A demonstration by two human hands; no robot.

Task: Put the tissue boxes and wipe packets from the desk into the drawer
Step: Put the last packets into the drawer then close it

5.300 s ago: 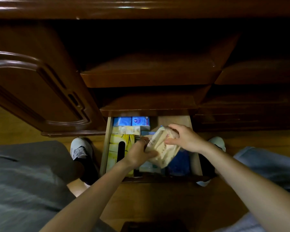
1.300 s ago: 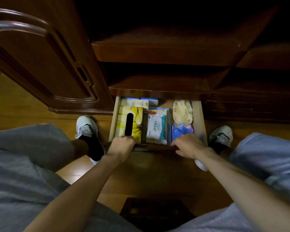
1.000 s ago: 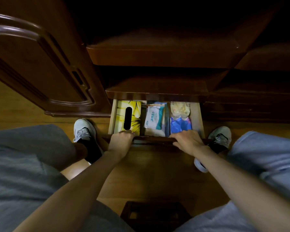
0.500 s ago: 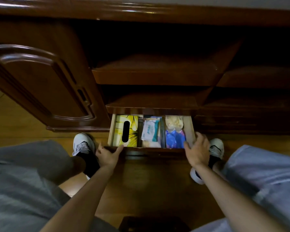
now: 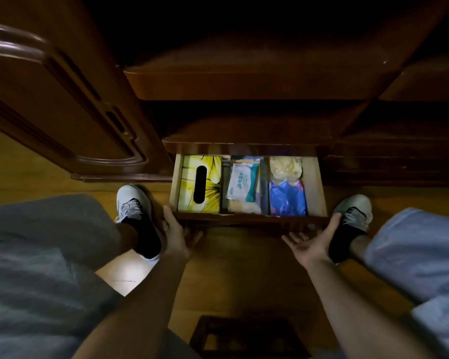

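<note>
The bottom drawer (image 5: 314, 187) stands partly pulled out under the cabinet shelves. Inside it, a yellow tissue box (image 5: 210, 182) lies at the left and a white and teal wipe packet (image 5: 241, 182) in the middle. At the right are a pale yellow packet (image 5: 285, 168) and, nearer me, a blue packet (image 5: 287, 199). My left hand (image 5: 178, 234) holds the drawer front's left corner, thumb up the side and fingers curled under it. My right hand (image 5: 311, 242) is palm up with fingers spread below the right corner, its thumb touching the front.
An open cabinet door (image 5: 62, 99) swings out at the left. Dark wooden shelves (image 5: 244, 81) overhang the drawer. My shoes (image 5: 130, 203) (image 5: 353, 211) stand on the wooden floor on either side of it. A dark wooden object (image 5: 244, 335) sits on the floor near me.
Both hands left the drawer's top edge, went to its sides and now sit low at the front corners. The drawer sits further in than 1.3 s ago.
</note>
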